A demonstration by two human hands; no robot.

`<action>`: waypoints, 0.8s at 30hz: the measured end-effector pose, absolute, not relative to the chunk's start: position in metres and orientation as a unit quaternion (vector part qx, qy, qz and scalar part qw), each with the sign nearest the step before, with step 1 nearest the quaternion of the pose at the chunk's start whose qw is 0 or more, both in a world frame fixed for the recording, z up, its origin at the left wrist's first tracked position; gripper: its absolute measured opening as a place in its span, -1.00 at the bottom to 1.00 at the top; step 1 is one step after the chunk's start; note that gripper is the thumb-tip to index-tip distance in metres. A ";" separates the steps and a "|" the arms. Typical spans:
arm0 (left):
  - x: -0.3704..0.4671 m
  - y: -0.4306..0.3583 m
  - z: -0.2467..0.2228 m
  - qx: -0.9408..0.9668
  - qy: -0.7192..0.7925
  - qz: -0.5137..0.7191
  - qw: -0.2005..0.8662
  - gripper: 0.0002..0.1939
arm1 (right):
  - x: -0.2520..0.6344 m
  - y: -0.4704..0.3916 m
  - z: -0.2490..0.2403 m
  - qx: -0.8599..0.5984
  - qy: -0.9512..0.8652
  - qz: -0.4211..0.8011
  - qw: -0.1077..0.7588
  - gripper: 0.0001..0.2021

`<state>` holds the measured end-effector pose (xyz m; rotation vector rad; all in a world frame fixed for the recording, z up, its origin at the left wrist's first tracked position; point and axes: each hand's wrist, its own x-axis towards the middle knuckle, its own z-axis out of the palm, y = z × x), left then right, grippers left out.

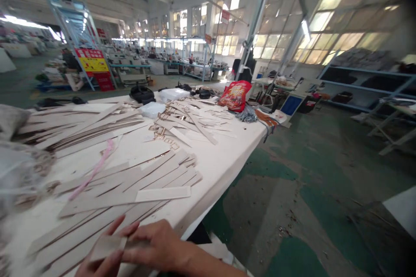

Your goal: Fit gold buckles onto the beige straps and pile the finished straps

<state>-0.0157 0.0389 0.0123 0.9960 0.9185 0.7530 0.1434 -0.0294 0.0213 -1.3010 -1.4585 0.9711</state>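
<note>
Nearest the camera, at the bench's near edge, the left hand point(105, 257) has its grip closed on a short pale piece point(106, 246), thumb on one side and fingers on the other. The right hand point(159, 240) brings its fingertips to the end of that piece; whether they pinch it too, I cannot tell. Beyond them, the bench point(212, 166) carries overlapping flat strips point(121, 184), with a smaller white strip point(163, 194) lying across them and a pink ribbon point(94, 173) to the left. Farther back, gold-coloured frames point(169, 140) lie among another heap of strips, near a red bag point(235, 95). I judge the work to be underway and well short of done: one piece is in hand, while many strips lie loose and look plain. Whether any are finished, or how the frames relate to them, is too unclear to tell.
</note>
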 end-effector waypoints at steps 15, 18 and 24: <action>-0.012 0.036 0.005 0.374 0.246 0.322 0.834 -0.54 | 0.154 -0.025 0.006 -0.481 -0.465 0.622 0.407 -0.69; -0.022 0.044 0.002 0.410 0.305 0.302 0.805 -0.58 | 0.157 -0.020 0.006 -0.528 -0.531 0.558 0.358 -0.72; -0.031 0.050 -0.008 0.430 0.386 0.324 0.749 -0.65 | 0.163 -0.002 0.023 -0.627 -0.683 0.333 0.173 -0.81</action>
